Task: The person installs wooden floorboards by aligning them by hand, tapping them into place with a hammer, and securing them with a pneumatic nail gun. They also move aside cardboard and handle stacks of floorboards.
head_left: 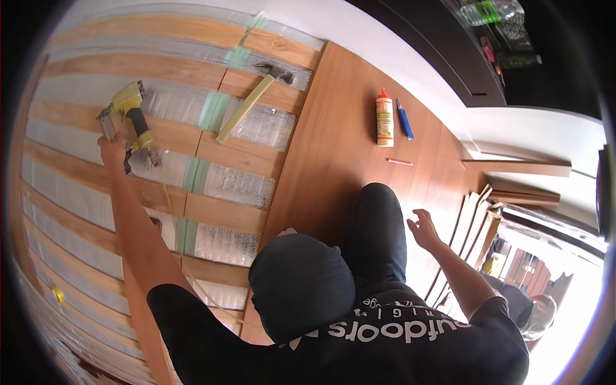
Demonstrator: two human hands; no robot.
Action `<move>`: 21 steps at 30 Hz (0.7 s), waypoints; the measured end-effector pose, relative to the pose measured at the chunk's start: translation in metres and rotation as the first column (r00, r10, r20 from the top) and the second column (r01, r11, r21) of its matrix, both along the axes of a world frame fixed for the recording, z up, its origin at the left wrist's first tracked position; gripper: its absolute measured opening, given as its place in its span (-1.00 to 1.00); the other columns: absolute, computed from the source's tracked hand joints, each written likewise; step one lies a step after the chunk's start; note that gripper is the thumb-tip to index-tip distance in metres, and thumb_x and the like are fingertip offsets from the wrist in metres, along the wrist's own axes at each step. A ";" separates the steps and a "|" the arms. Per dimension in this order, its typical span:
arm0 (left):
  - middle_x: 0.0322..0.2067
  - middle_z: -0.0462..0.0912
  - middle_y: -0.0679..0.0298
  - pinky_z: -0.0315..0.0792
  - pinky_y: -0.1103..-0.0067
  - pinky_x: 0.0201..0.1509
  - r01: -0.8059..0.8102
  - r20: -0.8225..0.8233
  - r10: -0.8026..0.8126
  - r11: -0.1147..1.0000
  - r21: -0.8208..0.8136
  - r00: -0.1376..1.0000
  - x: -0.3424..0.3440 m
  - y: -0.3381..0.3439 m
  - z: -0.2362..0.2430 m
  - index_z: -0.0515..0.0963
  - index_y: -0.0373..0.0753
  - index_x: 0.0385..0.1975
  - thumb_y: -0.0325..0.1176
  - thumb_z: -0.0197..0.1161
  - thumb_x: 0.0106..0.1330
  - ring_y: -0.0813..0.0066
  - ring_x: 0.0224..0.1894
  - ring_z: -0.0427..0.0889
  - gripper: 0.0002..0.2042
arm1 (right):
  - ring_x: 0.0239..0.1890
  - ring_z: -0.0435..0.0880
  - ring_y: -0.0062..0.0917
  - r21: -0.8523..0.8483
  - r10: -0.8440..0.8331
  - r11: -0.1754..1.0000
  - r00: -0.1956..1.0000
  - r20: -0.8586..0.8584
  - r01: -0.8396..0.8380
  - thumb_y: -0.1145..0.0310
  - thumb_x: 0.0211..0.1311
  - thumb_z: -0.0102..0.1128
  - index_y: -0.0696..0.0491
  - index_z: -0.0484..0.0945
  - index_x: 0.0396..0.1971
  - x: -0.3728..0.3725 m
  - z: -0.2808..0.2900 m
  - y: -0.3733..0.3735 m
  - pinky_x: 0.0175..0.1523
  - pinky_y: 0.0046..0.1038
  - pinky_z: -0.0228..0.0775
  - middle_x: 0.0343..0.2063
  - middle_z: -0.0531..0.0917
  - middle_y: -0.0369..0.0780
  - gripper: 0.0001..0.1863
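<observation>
At the far left, my left hand (113, 151) is closed on the lower end of a yellow and black nail gun (131, 115); part of its grip is hidden. The nail gun is over wooden battens (154, 133). My right hand (423, 230) is held out past my bent knee, fingers apart and holding nothing, above the laid brown floorboards (343, 122). Farther off on those boards are a glue bottle (384, 120) with a red cap, a blue utility knife (404, 120) and a red and white pencil (400, 162). A hammer (247, 106) with a pale wooden handle lies across the battens.
Silvery foil sheeting (240, 186) with green tape (212, 112) shows between the battens. A thin air hose (170, 199) runs beside my left arm. Loose planks (471, 221) lie at the right. A dark cabinet (436, 45) holds plastic bottles. Another person (539, 314) is near the bright doorway.
</observation>
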State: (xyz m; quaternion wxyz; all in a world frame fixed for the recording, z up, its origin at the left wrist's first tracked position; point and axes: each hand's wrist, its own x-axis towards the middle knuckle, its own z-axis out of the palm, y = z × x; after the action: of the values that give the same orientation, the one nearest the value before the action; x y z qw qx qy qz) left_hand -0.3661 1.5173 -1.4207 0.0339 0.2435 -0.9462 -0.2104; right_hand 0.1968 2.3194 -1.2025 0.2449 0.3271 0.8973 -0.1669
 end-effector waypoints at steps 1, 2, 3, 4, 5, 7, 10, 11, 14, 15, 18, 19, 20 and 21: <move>0.08 0.64 -0.20 0.47 0.05 0.22 0.047 0.004 -0.047 0.999 0.012 0.999 -0.008 0.025 0.002 0.35 -0.30 0.28 0.14 0.31 0.29 -0.24 0.15 0.61 -0.26 | 0.07 0.67 -0.11 0.016 -0.065 0.998 0.993 0.093 0.064 0.21 0.44 0.28 0.14 0.42 0.28 0.024 0.002 -0.009 0.17 -0.19 0.57 0.35 0.35 0.04 -0.47; 0.07 0.64 -0.17 0.50 0.09 0.19 0.013 0.080 -0.001 0.988 -0.152 0.997 -0.015 0.048 0.005 0.38 -0.28 0.29 0.11 0.31 0.32 -0.17 0.13 0.62 -0.30 | 0.09 0.66 -0.04 0.026 -0.128 0.992 0.982 0.142 0.125 0.20 0.50 0.17 0.15 0.48 0.22 0.044 0.000 -0.020 0.23 -0.17 0.52 0.32 0.39 0.05 -0.55; 0.06 0.63 -0.14 0.52 0.13 0.17 0.002 0.148 0.044 0.954 -0.299 0.988 -0.016 0.086 0.005 0.42 -0.25 0.29 0.08 0.31 0.35 -0.11 0.11 0.63 -0.34 | 0.13 0.62 -0.02 0.083 0.010 0.996 0.993 0.121 -0.020 0.18 0.59 -0.04 0.15 0.53 0.15 0.076 -0.010 -0.015 0.32 -0.18 0.43 0.22 0.51 0.06 -0.60; 0.06 0.63 -0.14 0.52 0.13 0.17 0.023 0.144 0.023 0.951 -0.308 0.989 -0.013 0.097 0.016 0.42 -0.25 0.29 0.08 0.31 0.35 -0.11 0.11 0.63 -0.34 | 0.16 0.60 -0.03 0.078 -0.118 0.991 0.989 0.087 0.111 0.19 0.61 -0.13 0.17 0.55 0.13 0.064 -0.018 -0.033 0.35 -0.20 0.40 0.16 0.56 0.06 -0.59; 0.09 0.61 -0.08 0.51 0.11 0.17 0.165 -0.035 -0.196 0.899 -0.405 0.980 -0.008 0.110 0.028 0.45 -0.18 0.29 0.04 0.27 0.39 -0.06 0.12 0.62 -0.42 | 0.19 0.58 -0.05 0.074 -0.240 0.969 0.969 0.054 0.236 0.20 0.62 -0.21 0.18 0.56 0.11 0.040 -0.022 -0.049 0.38 -0.21 0.36 0.11 0.61 0.06 -0.57; 0.09 0.61 0.01 0.50 0.12 0.15 0.479 -0.108 -0.542 0.806 -0.348 0.833 0.034 0.232 0.078 0.48 -0.14 0.28 -0.07 0.21 0.47 -0.05 0.14 0.58 -0.53 | 0.23 0.55 -0.08 0.063 -0.095 0.994 0.993 0.064 0.091 0.25 0.61 -0.23 0.22 0.55 0.11 0.033 -0.013 -0.046 0.39 -0.22 0.35 0.09 0.63 0.05 -0.57; 0.04 0.63 -0.01 0.57 0.16 0.02 0.812 -0.042 -0.832 0.551 -0.194 0.554 0.095 0.337 0.059 0.44 -0.24 0.26 -0.03 0.24 0.46 -0.02 0.04 0.65 -0.49 | 0.23 0.56 -0.08 -0.030 -0.006 0.999 0.985 0.172 0.012 0.30 0.56 -0.19 0.20 0.55 0.12 -0.013 0.000 -0.043 0.38 -0.19 0.36 0.17 0.59 0.02 -0.59; 0.04 0.63 -0.05 0.58 0.16 0.02 0.869 0.051 -0.870 0.485 -0.094 0.491 0.107 0.363 0.052 0.42 -0.27 0.26 -0.06 0.23 0.46 -0.03 0.04 0.66 -0.48 | 0.22 0.57 -0.09 -0.044 0.006 0.999 0.980 0.199 0.003 0.31 0.56 -0.20 0.17 0.56 0.13 -0.022 0.008 -0.046 0.38 -0.18 0.37 0.20 0.57 0.00 -0.60; -0.02 0.64 -0.10 0.60 0.14 -0.03 0.863 0.089 -0.862 0.504 0.034 0.500 0.101 0.388 0.026 0.39 -0.31 0.25 -0.13 0.24 0.46 -0.09 -0.01 0.68 -0.51 | 0.23 0.57 -0.10 -0.008 -0.083 0.996 0.984 0.160 0.085 0.34 0.51 -0.13 0.11 0.56 0.14 -0.038 0.020 -0.067 0.35 -0.16 0.40 0.25 0.54 -0.05 -0.63; -0.02 0.64 -0.10 0.60 0.14 -0.03 0.869 0.092 -0.867 0.494 0.030 0.489 0.098 0.388 0.015 0.39 -0.31 0.25 -0.13 0.24 0.46 -0.09 -0.01 0.68 -0.51 | 0.23 0.57 -0.10 -0.013 -0.094 0.995 0.983 0.158 0.097 0.34 0.51 -0.13 0.11 0.56 0.14 -0.035 0.024 -0.068 0.35 -0.16 0.40 0.25 0.54 -0.05 -0.63; -0.08 0.67 -0.10 0.63 0.13 -0.14 0.860 -0.022 -0.864 0.503 -0.085 0.503 0.083 0.385 0.022 0.40 -0.29 0.22 -0.16 0.22 0.47 -0.14 -0.10 0.70 -0.55 | 0.18 0.62 -0.11 0.069 -0.013 0.998 1.000 -0.007 0.013 0.42 0.42 0.01 0.05 0.60 0.10 -0.031 0.016 -0.051 0.25 -0.15 0.48 0.21 0.58 -0.12 -0.67; -0.11 0.67 -0.08 0.63 0.14 -0.13 0.827 -0.012 -0.838 0.540 -0.159 0.545 0.076 0.376 0.032 0.41 -0.26 0.23 -0.15 0.21 0.48 -0.13 -0.11 0.70 -0.56 | 0.12 0.66 -0.09 0.066 -0.069 0.995 0.995 -0.077 0.074 0.42 0.39 0.07 0.03 0.62 0.06 -0.037 0.007 -0.037 0.20 -0.15 0.53 0.16 0.63 -0.12 -0.70; -0.08 0.66 -0.07 0.63 0.14 -0.09 0.797 -0.017 -0.809 0.583 -0.160 0.588 0.068 0.367 0.041 0.43 -0.24 0.22 -0.15 0.20 0.49 -0.12 -0.08 0.68 -0.58 | 0.07 0.68 -0.05 0.107 -0.052 0.992 0.981 -0.185 0.073 0.40 0.40 0.09 0.05 0.63 0.04 -0.045 -0.007 -0.021 0.16 -0.13 0.55 0.09 0.67 -0.08 -0.71; -0.06 0.64 -0.06 0.62 0.15 -0.05 0.754 -0.020 -0.768 0.633 -0.176 0.640 0.060 0.348 0.049 0.45 -0.22 0.22 -0.14 0.19 0.49 -0.11 -0.05 0.67 -0.59 | 0.09 0.66 -0.04 0.085 -0.038 0.995 0.972 -0.234 0.059 0.41 0.40 0.09 0.07 0.63 0.05 -0.075 -0.016 -0.017 0.17 -0.14 0.54 0.08 0.68 -0.05 -0.71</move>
State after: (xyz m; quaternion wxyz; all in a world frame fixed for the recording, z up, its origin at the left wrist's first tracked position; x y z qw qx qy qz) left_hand -0.3065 1.8655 -1.3721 0.0044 -0.1916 -0.9709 -0.1439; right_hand 0.1223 2.3024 -1.2182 0.1192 0.3380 0.9182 -0.1688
